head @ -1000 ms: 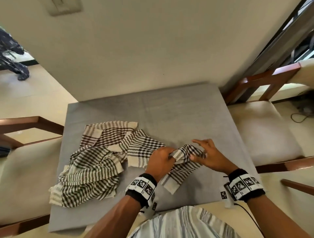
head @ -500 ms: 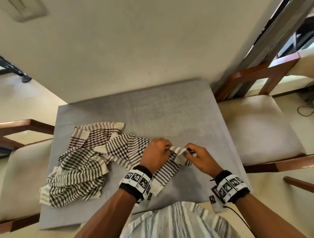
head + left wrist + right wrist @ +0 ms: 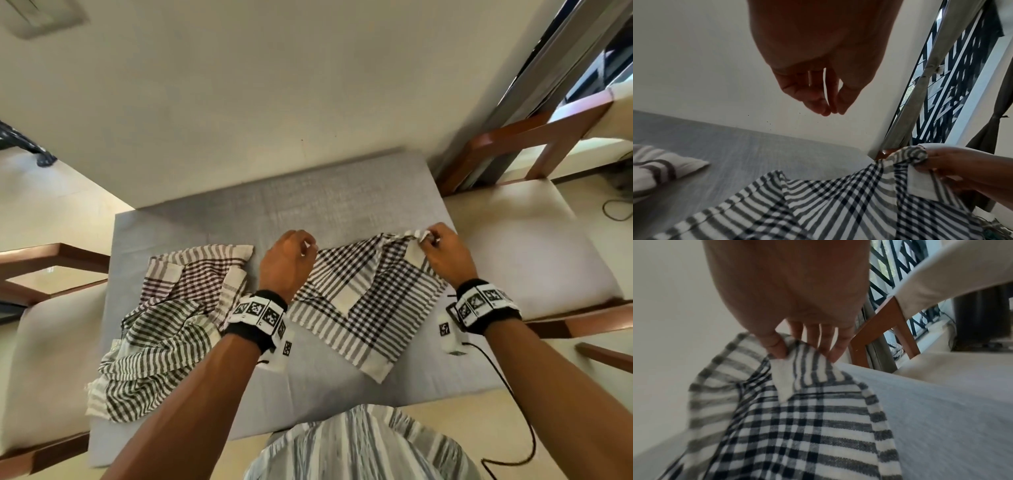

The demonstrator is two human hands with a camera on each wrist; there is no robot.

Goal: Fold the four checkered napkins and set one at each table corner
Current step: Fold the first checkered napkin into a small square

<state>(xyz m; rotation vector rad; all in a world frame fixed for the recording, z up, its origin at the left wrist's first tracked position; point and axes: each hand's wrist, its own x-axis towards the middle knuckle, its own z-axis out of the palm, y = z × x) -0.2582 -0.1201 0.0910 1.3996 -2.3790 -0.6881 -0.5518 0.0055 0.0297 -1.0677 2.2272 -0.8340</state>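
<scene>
Right hand: pinches napkin corner.
Left hand: fingertips together, holding nothing.
Advice: regrip opposite corner, pull flat.

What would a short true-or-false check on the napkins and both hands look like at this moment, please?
1. The right hand pinches a corner of the spread napkin. True.
2. A folded napkin already lies at each corner of the table. False: the other napkins sit in a crumpled pile on the table's left side.
3. The pile lies to the left of the left hand. True.
4. The left hand grips the pile. False: its fingertips meet on nothing, above the table.
</scene>
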